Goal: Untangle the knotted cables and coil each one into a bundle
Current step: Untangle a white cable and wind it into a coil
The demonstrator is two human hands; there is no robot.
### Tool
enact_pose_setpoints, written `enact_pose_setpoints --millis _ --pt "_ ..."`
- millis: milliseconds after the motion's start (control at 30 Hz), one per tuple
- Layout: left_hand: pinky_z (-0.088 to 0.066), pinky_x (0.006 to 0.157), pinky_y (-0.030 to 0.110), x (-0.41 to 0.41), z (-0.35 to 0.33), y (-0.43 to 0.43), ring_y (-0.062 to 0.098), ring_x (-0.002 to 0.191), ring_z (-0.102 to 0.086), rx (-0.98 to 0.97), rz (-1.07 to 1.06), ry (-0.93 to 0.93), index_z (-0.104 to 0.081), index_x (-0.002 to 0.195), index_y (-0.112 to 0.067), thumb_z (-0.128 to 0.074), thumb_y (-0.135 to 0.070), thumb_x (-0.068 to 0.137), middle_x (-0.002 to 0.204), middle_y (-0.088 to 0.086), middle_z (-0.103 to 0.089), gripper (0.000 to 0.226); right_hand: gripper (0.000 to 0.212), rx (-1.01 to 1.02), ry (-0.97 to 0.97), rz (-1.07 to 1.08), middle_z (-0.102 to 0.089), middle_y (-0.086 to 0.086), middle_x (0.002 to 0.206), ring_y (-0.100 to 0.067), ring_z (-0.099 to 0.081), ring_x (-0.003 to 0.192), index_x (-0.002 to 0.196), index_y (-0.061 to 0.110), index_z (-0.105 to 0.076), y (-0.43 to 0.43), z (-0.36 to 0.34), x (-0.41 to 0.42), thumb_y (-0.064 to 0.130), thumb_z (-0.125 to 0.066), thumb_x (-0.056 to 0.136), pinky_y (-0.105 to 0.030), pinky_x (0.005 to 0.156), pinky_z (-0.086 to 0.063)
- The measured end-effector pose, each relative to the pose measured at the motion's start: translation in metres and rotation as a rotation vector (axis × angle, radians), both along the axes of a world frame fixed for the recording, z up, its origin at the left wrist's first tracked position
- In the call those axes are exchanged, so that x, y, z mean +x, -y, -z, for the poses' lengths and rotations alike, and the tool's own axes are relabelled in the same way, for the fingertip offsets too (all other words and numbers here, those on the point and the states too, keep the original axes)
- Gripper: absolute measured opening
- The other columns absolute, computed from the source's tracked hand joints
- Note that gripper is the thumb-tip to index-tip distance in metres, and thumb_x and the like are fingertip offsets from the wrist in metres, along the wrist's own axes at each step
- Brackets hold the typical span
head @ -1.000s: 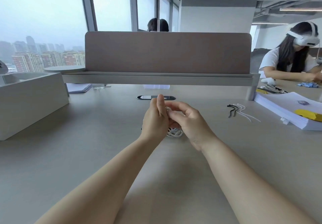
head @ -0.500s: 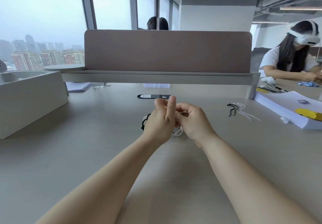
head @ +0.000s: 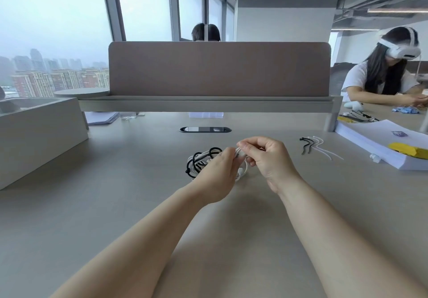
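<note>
Works at mid-desk, with the knot of black and white cables resting on the surface just beyond the wrists. Pinches a white strand between thumb and curled fingers of the right hand. Curls the left hand onto the same clump from the near side, touching it; cannot tell which strand exactly.

Risks tightening the knot by tugging the white strand rightward with black loops wound across it. Risks lifting or dragging the whole clump along, given a grip at one side only. Could also lose the freed end back into the loops by letting go too soon. Seems to call for slack fed in, not force.

Counted:
- two hands, both on the cables
- one tangle, with at least one black and one white cable; exact number hidden in the loops
- loose ties to the right, well apart from the knot: seemingly two black and two white, too thin to be sure
- one paper stack far right, with one yellow item on it
- one grommet
- one divider
</note>
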State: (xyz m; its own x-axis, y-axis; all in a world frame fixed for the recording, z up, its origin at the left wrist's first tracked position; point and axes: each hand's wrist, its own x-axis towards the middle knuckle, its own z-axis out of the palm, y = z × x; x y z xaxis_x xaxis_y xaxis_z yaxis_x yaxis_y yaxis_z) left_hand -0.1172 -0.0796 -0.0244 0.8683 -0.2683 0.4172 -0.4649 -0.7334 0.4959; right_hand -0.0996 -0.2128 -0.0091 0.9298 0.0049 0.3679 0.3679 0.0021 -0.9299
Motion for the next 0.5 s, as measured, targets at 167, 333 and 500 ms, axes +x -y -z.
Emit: enact_pose_setpoints --millis 167,333,500 --pt "-0.028 0.059 0.034 0.001 0.002 -0.004 0.023 0.064 -0.042 0.064 -0.022 -0.013 -0.036 0.085 -0.01 -0.032 -0.021 0.103 0.069 0.0 -0.045 0.021 0.006 -0.027 -0.043 -0.013 -0.059 0.003 0.059 -0.004 -0.049 0.049 0.079 0.013 -0.071 0.0 0.005 0.003 0.014 -0.069 0.085 -0.017 0.052 -0.043" --pt "-0.028 0.061 0.032 0.003 0.003 -0.007 0.014 0.059 -0.038 0.041 -0.012 -0.035 -0.035 0.079 -0.012 -0.032 -0.023 0.103 0.066 -0.005 -0.041 0.027 0.007 -0.003 -0.08 -0.037 -0.058 0.0 0.064 -0.006 -0.049 0.052 0.083 0.012 -0.072 -0.001 0.011 0.007 0.019 -0.071 0.084 -0.019 0.055 -0.043" --pt "-0.032 0.064 0.033 0.005 -0.001 0.005 0.02 0.069 -0.044 -0.079 -0.009 -0.052 -0.038 0.081 -0.013 -0.031 -0.02 0.103 0.076 0.001 -0.05 0.024 0.031 0.05 -0.107 -0.041 -0.059 0.003 0.069 -0.008 -0.051 0.06 0.095 0.017 -0.072 0.008 0.01 0.009 0.043 -0.058 0.088 -0.019 0.057 -0.046"
